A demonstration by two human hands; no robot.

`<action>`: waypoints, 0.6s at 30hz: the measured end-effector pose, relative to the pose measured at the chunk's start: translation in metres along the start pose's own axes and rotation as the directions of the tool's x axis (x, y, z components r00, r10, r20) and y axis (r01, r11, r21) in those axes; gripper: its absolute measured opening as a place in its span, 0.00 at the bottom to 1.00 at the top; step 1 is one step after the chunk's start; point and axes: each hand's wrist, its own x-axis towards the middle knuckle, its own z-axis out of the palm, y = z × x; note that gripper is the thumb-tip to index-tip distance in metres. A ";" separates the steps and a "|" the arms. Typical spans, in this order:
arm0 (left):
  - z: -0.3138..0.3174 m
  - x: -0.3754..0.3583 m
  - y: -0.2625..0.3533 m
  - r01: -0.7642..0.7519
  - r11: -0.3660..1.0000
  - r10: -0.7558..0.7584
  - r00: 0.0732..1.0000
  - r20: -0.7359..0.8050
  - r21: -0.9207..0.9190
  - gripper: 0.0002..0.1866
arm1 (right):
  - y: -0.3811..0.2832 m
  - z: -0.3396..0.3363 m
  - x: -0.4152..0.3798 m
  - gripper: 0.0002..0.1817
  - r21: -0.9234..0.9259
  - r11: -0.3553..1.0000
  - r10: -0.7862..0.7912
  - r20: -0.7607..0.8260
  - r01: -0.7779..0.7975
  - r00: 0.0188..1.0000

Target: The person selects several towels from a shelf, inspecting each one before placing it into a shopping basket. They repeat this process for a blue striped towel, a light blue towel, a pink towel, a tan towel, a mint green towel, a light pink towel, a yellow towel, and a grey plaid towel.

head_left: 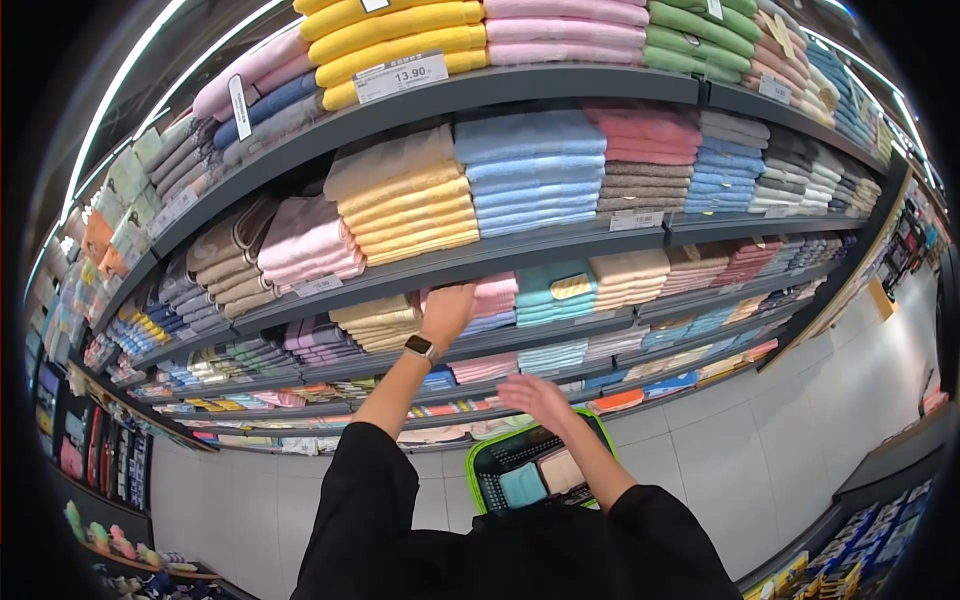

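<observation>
My left hand (449, 306), with a watch (420, 346) on the wrist, reaches into the middle shelf. It is at the left end of a stack of folded pink towels (496, 293); its fingers are turned away, and I cannot make out their grip. Beige towels (375, 322) lie left of it, and teal towels (545, 300) to the right of the pink ones. My right hand (537, 400) hangs lower, fingers stretched out and holding nothing, above a green-rimmed basket (472, 470). Inside the basket are a folded teal towel (523, 486) and a pale pink one (560, 470).
Above are shelves of yellow towels (400, 45) and blue towels (530, 165), with price tags (401, 76) along the edges. Lower shelves hold more folded towels. A tiled floor (690, 450) runs below, and another display rack (870, 550) stands at the lower right.
</observation>
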 end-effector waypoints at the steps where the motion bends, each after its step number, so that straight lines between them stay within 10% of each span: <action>1: -0.014 -0.011 0.013 -0.048 0.998 0.044 0.994 -0.099 -0.037 0.21 | -0.009 0.012 0.010 0.25 0.106 0.994 -0.006 0.015 0.005 1.000; 7: -0.031 -0.082 0.067 -0.266 0.950 0.208 0.929 -0.305 -0.163 0.25 | -0.034 0.052 0.047 0.27 0.687 0.727 -0.235 0.243 0.004 0.941; 11: -0.041 -0.122 0.089 -0.279 0.930 0.236 0.952 -0.193 -0.239 0.25 | -0.010 0.040 0.048 0.30 0.463 0.863 -0.327 0.207 0.202 0.922; 13: -0.051 -0.134 0.092 -0.230 0.862 0.183 0.972 -0.145 -0.453 0.25 | -0.012 0.050 0.026 0.30 0.074 0.869 -0.494 0.195 0.489 0.848; 16: -0.056 -0.149 0.087 0.071 0.860 -0.209 0.952 -0.223 -0.505 0.26 | -0.021 0.072 -0.011 0.30 -0.493 0.495 -0.680 0.294 0.716 0.672; 18: -0.036 -0.152 0.079 0.113 0.865 -0.283 0.914 -0.290 -0.488 0.26 | -0.022 0.076 -0.014 0.29 -0.213 0.475 -0.805 0.287 0.854 0.520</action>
